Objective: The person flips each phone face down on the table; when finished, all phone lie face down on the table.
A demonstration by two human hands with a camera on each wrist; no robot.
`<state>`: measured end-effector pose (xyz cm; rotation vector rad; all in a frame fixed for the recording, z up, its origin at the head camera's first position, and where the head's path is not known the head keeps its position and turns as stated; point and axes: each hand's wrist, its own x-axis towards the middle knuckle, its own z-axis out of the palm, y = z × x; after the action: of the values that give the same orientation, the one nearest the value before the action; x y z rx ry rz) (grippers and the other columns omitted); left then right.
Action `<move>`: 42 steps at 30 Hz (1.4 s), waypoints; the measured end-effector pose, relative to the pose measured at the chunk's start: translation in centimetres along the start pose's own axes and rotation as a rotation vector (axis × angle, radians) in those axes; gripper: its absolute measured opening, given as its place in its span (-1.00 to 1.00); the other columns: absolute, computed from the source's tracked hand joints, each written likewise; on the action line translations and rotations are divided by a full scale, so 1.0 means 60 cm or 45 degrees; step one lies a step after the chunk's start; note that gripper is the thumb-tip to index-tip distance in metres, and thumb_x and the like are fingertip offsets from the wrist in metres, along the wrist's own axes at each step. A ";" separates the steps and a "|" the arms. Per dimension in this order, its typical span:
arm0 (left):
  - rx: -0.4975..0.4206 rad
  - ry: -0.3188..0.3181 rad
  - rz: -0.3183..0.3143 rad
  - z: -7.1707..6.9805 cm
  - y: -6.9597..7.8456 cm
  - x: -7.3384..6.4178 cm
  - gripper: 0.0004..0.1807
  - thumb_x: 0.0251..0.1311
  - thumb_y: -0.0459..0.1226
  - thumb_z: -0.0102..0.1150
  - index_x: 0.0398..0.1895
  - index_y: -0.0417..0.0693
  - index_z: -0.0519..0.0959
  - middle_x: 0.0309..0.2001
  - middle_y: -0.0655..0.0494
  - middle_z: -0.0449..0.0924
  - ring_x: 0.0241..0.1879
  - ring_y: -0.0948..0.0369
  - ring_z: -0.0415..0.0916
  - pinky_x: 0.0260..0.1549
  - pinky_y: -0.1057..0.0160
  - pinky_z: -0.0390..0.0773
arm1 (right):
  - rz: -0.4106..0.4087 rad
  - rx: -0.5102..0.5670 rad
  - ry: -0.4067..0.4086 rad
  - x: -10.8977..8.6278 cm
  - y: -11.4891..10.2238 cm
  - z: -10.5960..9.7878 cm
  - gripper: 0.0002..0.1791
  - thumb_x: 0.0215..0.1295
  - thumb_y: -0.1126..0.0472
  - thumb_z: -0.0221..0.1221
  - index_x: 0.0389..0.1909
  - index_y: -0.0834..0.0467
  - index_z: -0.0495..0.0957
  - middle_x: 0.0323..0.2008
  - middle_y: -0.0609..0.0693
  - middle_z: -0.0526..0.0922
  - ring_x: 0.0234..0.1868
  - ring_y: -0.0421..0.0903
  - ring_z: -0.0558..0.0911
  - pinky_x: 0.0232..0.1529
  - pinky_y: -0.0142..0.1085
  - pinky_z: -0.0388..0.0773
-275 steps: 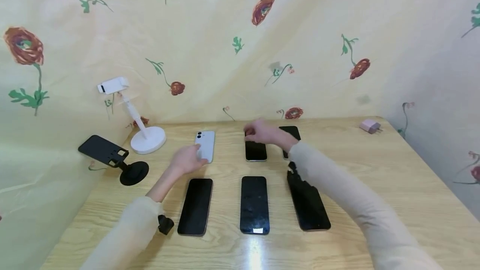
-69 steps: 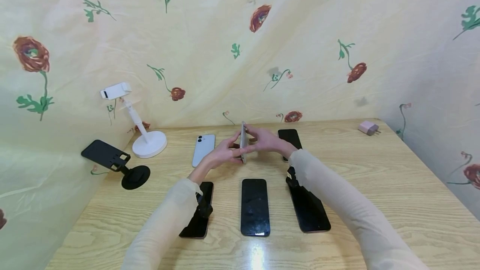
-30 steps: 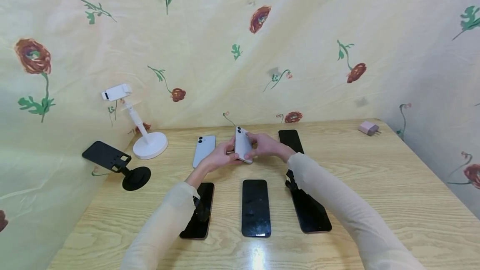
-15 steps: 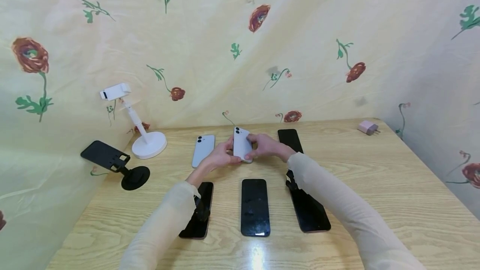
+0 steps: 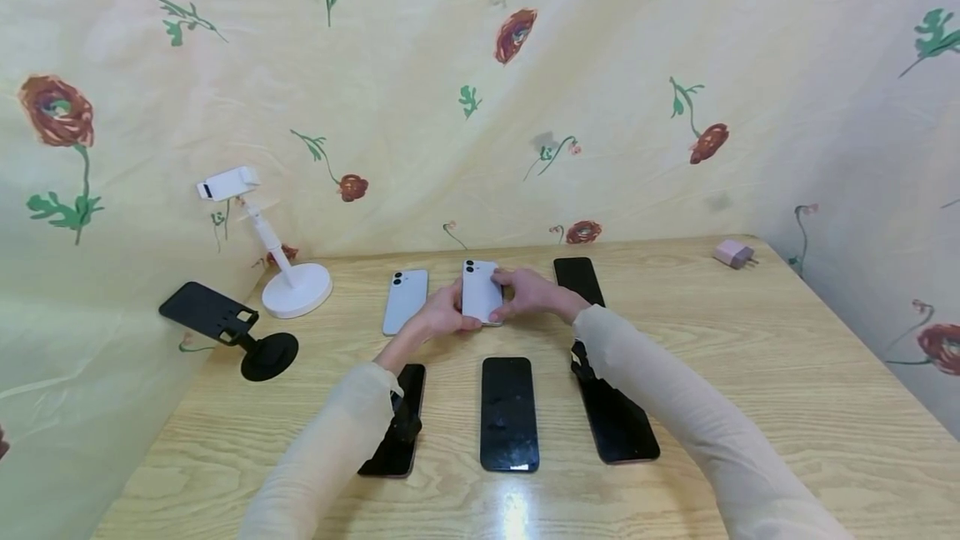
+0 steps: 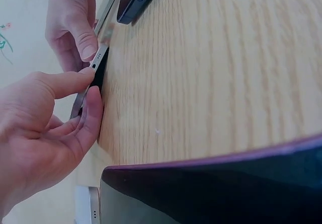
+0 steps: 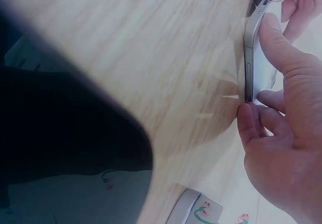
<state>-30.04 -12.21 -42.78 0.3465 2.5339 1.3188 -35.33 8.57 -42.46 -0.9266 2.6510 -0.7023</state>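
In the head view a white smartphone point(image 5: 480, 297) shows its back and camera lenses, at the rear middle of the table. My left hand point(image 5: 442, 312) grips its left side. Low on the right edge, my right hand point(image 5: 529, 292) pinches it between thumb and fingers. The left wrist view has the left thumb point(image 6: 75, 82) on the phone's port end, fingers curled beneath, the dark screen facing the wood. Seen from the right wrist, the phone point(image 7: 255, 48) lies close over the table with the right fingertips point(image 7: 246, 118) at its side edge.
A pale blue phone point(image 5: 406, 302) lies face down to the left, a black-screened phone point(image 5: 577, 277) to the right. Nearer lie three dark phones: left point(image 5: 390, 448), middle point(image 5: 509, 415), right point(image 5: 626, 432). White stand point(image 5: 297, 290) and black stand point(image 5: 270, 357) are leftmost; a charger plug point(image 5: 732, 254) sits back right.
The white phone, earlier screen up under my right hand, was raised on edge and turned over, then lowered back up. My left hand came over from the pale blue phone.
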 end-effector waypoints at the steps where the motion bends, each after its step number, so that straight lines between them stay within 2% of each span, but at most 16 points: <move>1: 0.012 -0.002 -0.004 0.000 0.001 -0.001 -0.05 0.18 -0.41 0.39 0.57 -0.14 0.08 -0.26 -0.08 0.64 -0.38 0.13 0.58 -0.41 0.26 0.58 | 0.000 0.004 -0.002 -0.001 0.000 0.000 -0.05 0.19 -0.01 0.44 0.43 0.41 0.24 0.44 0.31 0.21 0.45 0.18 0.19 0.40 -0.07 0.13; 7: 0.120 -0.019 -0.033 0.000 0.004 -0.003 0.04 0.19 -0.31 0.41 0.60 -0.20 -0.06 -0.10 -0.14 0.60 -0.41 0.15 0.56 -0.43 0.27 0.58 | -0.012 0.025 -0.008 -0.003 0.002 0.001 -0.07 0.21 0.01 0.42 0.43 0.41 0.23 0.44 0.31 0.22 0.46 0.18 0.19 0.41 -0.07 0.13; 11: 0.213 -0.029 -0.044 -0.002 0.008 -0.003 0.02 0.19 -0.24 0.42 0.58 -0.22 -0.02 -0.27 -0.09 0.61 -0.55 0.18 0.50 -0.54 0.30 0.48 | -0.020 0.044 -0.015 -0.005 0.003 0.004 -0.06 0.22 0.00 0.42 0.44 0.40 0.22 0.45 0.30 0.19 0.47 0.18 0.16 0.41 -0.07 0.11; 14: 0.234 -0.056 -0.077 -0.004 0.012 -0.003 0.02 0.20 -0.23 0.41 0.59 -0.20 -0.03 -0.40 -0.09 0.59 -0.65 0.19 0.44 -0.63 0.31 0.43 | -0.027 0.046 -0.017 -0.006 0.003 0.006 -0.07 0.22 -0.01 0.41 0.44 0.40 0.22 0.46 0.29 0.18 0.47 0.18 0.15 0.41 -0.06 0.10; 17: 0.239 -0.072 -0.111 -0.005 0.017 -0.004 0.02 0.20 -0.25 0.42 0.59 -0.18 -0.02 -0.29 -0.15 0.61 -0.68 0.18 0.42 -0.67 0.30 0.44 | -0.028 0.052 -0.017 -0.007 0.000 0.006 -0.07 0.23 -0.01 0.41 0.44 0.39 0.22 0.47 0.28 0.17 0.48 0.18 0.13 0.42 -0.06 0.09; 19: 0.244 -0.073 -0.122 -0.006 0.020 -0.005 0.01 0.20 -0.26 0.42 0.59 -0.18 0.00 -0.08 -0.21 0.59 -0.67 0.18 0.44 -0.67 0.28 0.48 | -0.020 0.063 -0.020 -0.008 -0.002 0.005 -0.07 0.23 0.00 0.40 0.45 0.38 0.21 0.47 0.27 0.16 0.49 0.17 0.11 0.42 -0.06 0.08; 21: 0.256 -0.071 -0.127 -0.006 0.022 -0.004 0.00 0.20 -0.26 0.42 0.59 -0.18 0.01 0.12 -0.26 0.51 -0.66 0.17 0.46 -0.66 0.27 0.52 | -0.011 0.066 -0.021 -0.009 -0.002 0.006 -0.07 0.24 -0.01 0.40 0.46 0.37 0.20 0.48 0.26 0.14 0.49 0.15 0.10 0.43 -0.07 0.07; 24: 0.313 -0.073 -0.130 -0.006 0.022 -0.002 -0.01 0.20 -0.25 0.42 0.58 -0.19 0.03 0.31 -0.28 0.37 -0.64 0.18 0.46 -0.63 0.27 0.55 | -0.011 0.061 -0.017 -0.009 -0.001 0.006 -0.06 0.23 -0.02 0.41 0.46 0.37 0.21 0.48 0.26 0.14 0.49 0.15 0.10 0.42 -0.07 0.08; 30: 0.401 -0.075 -0.150 -0.002 0.020 0.003 -0.04 0.22 -0.20 0.40 0.58 -0.17 0.05 0.33 -0.24 0.37 -0.68 0.20 0.44 -0.64 0.28 0.54 | -0.017 0.051 -0.014 -0.011 0.000 0.007 -0.05 0.20 -0.02 0.43 0.45 0.37 0.23 0.47 0.27 0.15 0.49 0.16 0.10 0.42 -0.06 0.09; 42: 0.417 -0.099 -0.166 0.000 0.024 0.000 -0.04 0.26 -0.18 0.36 0.59 -0.17 0.02 0.42 -0.27 0.24 -0.65 0.19 0.46 -0.62 0.27 0.55 | -0.005 -0.035 -0.061 -0.018 -0.008 -0.001 -0.10 0.21 0.01 0.42 0.43 0.36 0.27 0.44 0.26 0.24 0.45 0.14 0.22 0.38 -0.08 0.19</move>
<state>-29.91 -11.39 -41.58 0.2835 2.6529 0.8274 -34.29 8.96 -42.10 -0.9440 2.6242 -0.6383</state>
